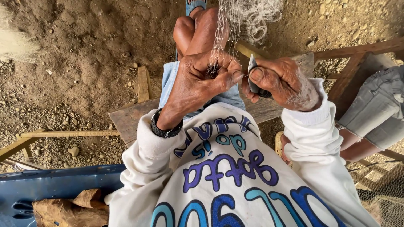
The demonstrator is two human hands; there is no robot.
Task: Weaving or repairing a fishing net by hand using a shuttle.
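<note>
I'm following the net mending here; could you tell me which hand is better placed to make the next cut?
The right hand: it already holds the small blade beside the net, which the left hand pinches.

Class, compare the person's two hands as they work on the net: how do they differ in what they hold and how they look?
The left hand pinches the pale net strands; the right hand grips a small blade. The left wrist wears a black watch with its sleeve pushed up; the right wrist has none showing, its cuff reaching the hand. Both are bare and meet close together over the wooden bench.
</note>
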